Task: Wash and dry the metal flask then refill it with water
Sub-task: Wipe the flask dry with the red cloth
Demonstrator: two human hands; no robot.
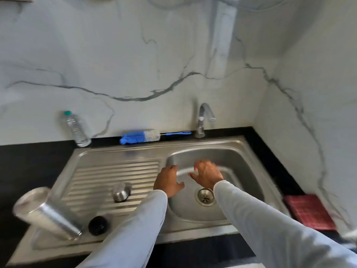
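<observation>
The steel sink [239, 149] is set into a dark worktop [29, 161], with its ribbed draining board to the left of the basin. At the front left corner of that draining board lies the metal flask [46, 211], tipped over: its long axis runs from its base at upper left to its open mouth at lower right, so the mouth points toward the basin side. Both hands hover over the basin, empty. The left hand [168, 180] is at the basin's left rim, its fingers loosely spread and holding nothing; the right hand [207, 174] is over the basin's middle, fingers splayed wide, also bare. The flask therefore lies well to the left of and nearer the person than both hands, and the left hand is plainly the closer one to reach it. Between the left sleeve and the flask mouth sits a black stopper [98, 225]; a small steel cap [121, 192] stands on the ribs just left of the basin.
</observation>
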